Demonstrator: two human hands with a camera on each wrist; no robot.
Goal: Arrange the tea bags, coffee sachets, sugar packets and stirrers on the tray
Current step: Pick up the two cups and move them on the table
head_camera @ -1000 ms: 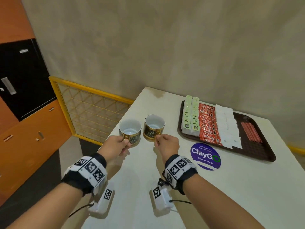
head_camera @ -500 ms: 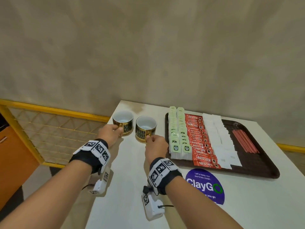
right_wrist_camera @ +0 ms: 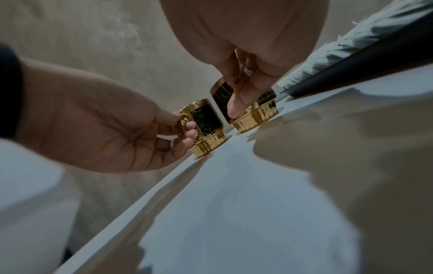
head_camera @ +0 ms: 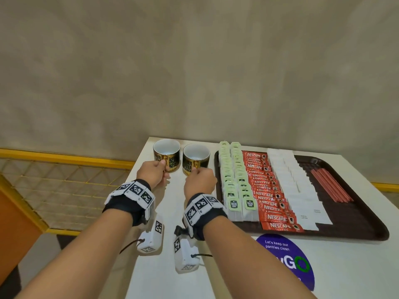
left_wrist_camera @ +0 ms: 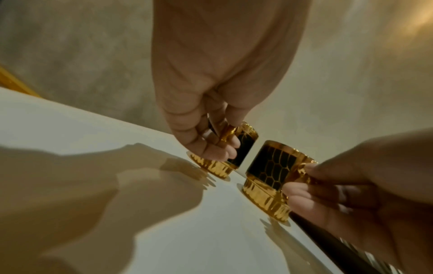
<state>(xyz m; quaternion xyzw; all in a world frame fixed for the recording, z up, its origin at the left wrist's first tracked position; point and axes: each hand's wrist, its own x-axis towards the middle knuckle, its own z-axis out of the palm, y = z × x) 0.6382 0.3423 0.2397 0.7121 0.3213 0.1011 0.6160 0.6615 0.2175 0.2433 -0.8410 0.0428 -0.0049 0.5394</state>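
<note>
Beige plaster wall (head_camera: 194,61) rises behind a white table (head_camera: 345,266), where a brown tray (head_camera: 367,223) at about 3 o'clock from the hands carries what looks like a finished spread. Ranked across it from left to right lie two rows of tea bags (head_camera: 232,182), a run of red coffee sachets (head_camera: 267,190), white sugar packets (head_camera: 295,184) and a bundle of red stirrers (head_camera: 330,184), all inside the rim, with no loose packets visible on the table. By this evidence the arranging proper appears done; what remains seems to be settling two cups just left of the tray, near the table's far edge at 12 o'clock. The left hand (head_camera: 153,173) pinches the gold handle of the left cup (head_camera: 166,154), fingers curled round it, while the right hand (head_camera: 199,182) grips the handle of the right cup (head_camera: 196,158) in the same way. Both wrist views show the gold bases at or just above the tabletop; whether they have touched down cannot be told. A purple sticker (head_camera: 289,262) sits at 5 o'clock, near the tray's front rim.
</note>
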